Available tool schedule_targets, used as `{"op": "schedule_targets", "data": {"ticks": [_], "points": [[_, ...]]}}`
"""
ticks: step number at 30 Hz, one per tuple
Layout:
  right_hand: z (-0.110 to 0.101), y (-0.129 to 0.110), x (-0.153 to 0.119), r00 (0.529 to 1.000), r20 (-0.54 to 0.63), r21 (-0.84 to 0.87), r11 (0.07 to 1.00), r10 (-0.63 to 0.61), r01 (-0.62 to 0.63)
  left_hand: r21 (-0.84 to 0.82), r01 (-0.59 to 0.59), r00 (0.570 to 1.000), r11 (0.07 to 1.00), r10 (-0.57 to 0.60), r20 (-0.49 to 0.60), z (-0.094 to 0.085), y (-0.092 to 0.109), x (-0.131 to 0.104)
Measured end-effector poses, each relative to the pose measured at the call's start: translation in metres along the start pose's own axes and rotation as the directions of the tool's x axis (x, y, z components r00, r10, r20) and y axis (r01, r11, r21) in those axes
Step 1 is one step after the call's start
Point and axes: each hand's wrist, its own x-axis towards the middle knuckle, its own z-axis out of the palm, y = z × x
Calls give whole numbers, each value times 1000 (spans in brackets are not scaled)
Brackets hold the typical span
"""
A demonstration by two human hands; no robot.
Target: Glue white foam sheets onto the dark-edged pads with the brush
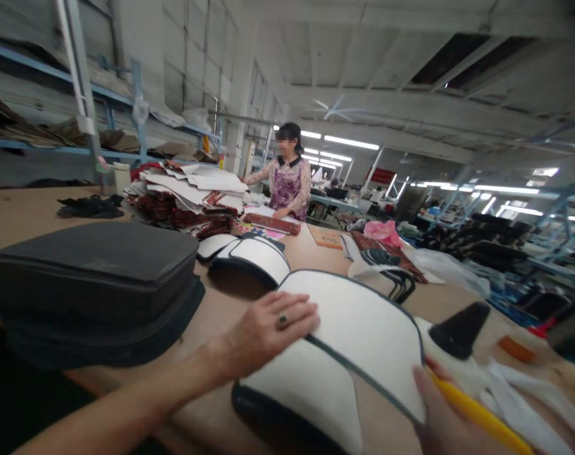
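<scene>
Dark-edged white panel (pixel 358 322): partly over the lower white panel (pixel 306 385), above the wooden tabletop (pixel 387 417).
Left hand (pixel 268 328): fingers extended across panel's left end, not closed.
Right hand (pixel 451 404): narrow grip on panel's near right corner; yellow handle (pixel 477 411) alongside.
Dark sheet stack (pixel 98 265): left of both panels.

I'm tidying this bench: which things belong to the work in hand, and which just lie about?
In use, it seems:
white dark-edged panel, under the left hand
yellow tool, in the right hand

Probably just lying about:
black cone
pink plastic
orange scrap
</scene>
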Motion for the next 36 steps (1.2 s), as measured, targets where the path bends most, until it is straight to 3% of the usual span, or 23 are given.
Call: {"op": "schedule_targets", "data": {"ticks": [2, 4, 7, 10, 13, 18, 23, 26, 29, 33, 36], "points": [[0, 7, -2, 994, -27, 126, 987, 106, -101, -33, 21, 999, 999, -20, 28, 6, -8, -10], [2, 18, -10, 981, -34, 149, 972, 190, -183, -82, 37, 995, 996, -29, 98, 14, -11, -25], [7, 43, -27, 964, -30, -70, 962, 263, -264, -159, 59, 974, 986, -21, 228, 25, -5, -50], [14, 75, -39, 965, 13, -97, 961, 262, -259, -229, 111, 936, 967, -24, 351, 32, 6, -70], [17, 104, -40, 972, 67, -82, 972, 227, -221, -337, 225, 868, 914, -30, 496, 35, 15, -81], [12, 128, -36, 980, 126, -319, 942, 155, -108, -371, 372, 797, 851, -88, 597, 46, 21, -82], [-4, 113, -36, 969, 205, -641, 767, 142, 23, -294, 438, 656, 849, -79, 750, 56, 27, -73], [-30, 88, -22, 989, 129, -649, 761, 75, 27, -317, 480, 633, 818, -74, 771, 54, 26, -69], [-66, 66, 5, 994, 7, -652, 754, 112, -80, -338, 544, 621, 768, -97, 778, 61, 16, -64], [-103, 56, 34, 988, -92, -462, 874, 122, -151, -272, 613, 602, 742, -216, 768, 97, -12, -48], [-113, 56, 42, 981, -183, -416, 900, 62, -134, -234, 636, 534, 736, -201, 822, 127, -27, -35]]}}
